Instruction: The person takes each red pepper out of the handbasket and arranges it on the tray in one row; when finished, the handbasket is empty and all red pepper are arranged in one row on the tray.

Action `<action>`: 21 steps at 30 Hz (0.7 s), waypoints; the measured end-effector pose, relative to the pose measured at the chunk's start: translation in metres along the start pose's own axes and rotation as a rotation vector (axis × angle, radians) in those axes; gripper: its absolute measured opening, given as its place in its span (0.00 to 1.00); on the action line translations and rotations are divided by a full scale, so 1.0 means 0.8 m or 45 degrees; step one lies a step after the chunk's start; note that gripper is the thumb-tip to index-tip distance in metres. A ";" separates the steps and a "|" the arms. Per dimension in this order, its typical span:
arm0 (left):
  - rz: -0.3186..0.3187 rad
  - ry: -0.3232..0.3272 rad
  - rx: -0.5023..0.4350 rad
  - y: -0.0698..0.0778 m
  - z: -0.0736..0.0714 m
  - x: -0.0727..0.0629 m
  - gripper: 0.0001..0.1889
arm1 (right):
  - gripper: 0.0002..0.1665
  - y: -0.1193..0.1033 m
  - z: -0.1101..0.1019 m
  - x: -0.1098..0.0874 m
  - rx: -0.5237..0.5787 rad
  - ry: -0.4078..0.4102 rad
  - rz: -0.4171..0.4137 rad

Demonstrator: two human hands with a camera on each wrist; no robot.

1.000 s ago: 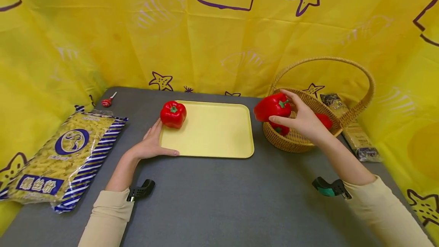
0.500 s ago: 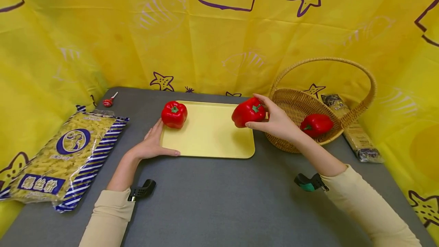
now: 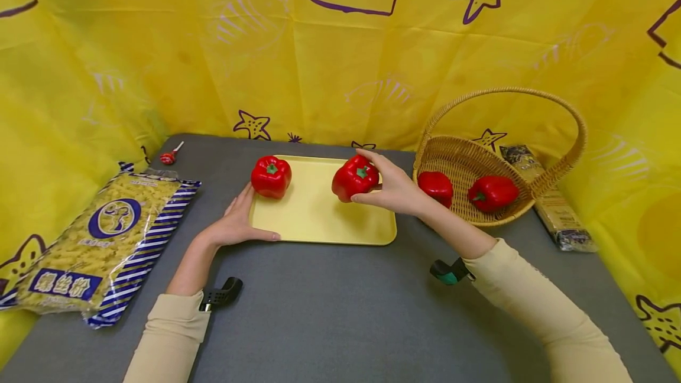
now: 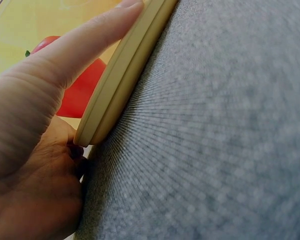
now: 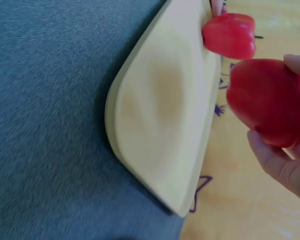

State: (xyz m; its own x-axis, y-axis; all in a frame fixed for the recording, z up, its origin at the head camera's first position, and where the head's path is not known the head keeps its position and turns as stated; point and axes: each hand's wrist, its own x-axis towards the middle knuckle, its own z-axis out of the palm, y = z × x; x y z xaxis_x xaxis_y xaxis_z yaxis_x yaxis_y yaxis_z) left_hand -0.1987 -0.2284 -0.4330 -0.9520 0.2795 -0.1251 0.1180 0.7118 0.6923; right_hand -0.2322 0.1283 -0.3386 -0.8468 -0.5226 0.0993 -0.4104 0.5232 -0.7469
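My right hand (image 3: 396, 189) grips a red bell pepper (image 3: 353, 178) between thumb and fingers, above the right part of the pale yellow tray (image 3: 314, 217). In the right wrist view this bell pepper (image 5: 270, 102) hangs clear of the tray surface. Another red bell pepper (image 3: 271, 177) stands stem up at the tray's back left. My left hand (image 3: 233, 222) rests at the tray's front left corner, thumb straight along the front rim and fingers along the left side. The left wrist view shows the thumb (image 4: 85, 42) lying on the tray rim (image 4: 120, 75).
At the right stands a wicker basket (image 3: 452, 146) with a tall handle. Inside lie two red bell peppers, one (image 3: 492, 192) on the right and one (image 3: 436, 187) on the left. A noodle packet (image 3: 558, 211) lies behind it. A large pasta bag (image 3: 106, 241) and a lollipop (image 3: 169, 156) are at the left.
My right hand has carried the bell pepper leftward from over the basket to over the tray. Both bell peppers in the basket now show. The left hand has stayed in place.
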 end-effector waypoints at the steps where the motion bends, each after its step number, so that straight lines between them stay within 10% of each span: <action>1: 0.000 0.001 -0.002 0.000 0.000 0.000 0.71 | 0.54 0.000 0.003 0.003 -0.024 -0.006 -0.015; 21: 0.019 -0.001 -0.004 0.003 -0.001 0.000 0.70 | 0.55 -0.007 0.059 0.067 -0.161 -0.264 -0.074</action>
State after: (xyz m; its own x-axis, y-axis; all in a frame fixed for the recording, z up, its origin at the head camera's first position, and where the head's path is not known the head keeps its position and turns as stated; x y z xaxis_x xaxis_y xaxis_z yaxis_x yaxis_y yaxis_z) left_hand -0.1986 -0.2275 -0.4310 -0.9498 0.2909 -0.1151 0.1318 0.7056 0.6963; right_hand -0.2595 0.0657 -0.3599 -0.7384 -0.6743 -0.0073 -0.5064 0.5616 -0.6543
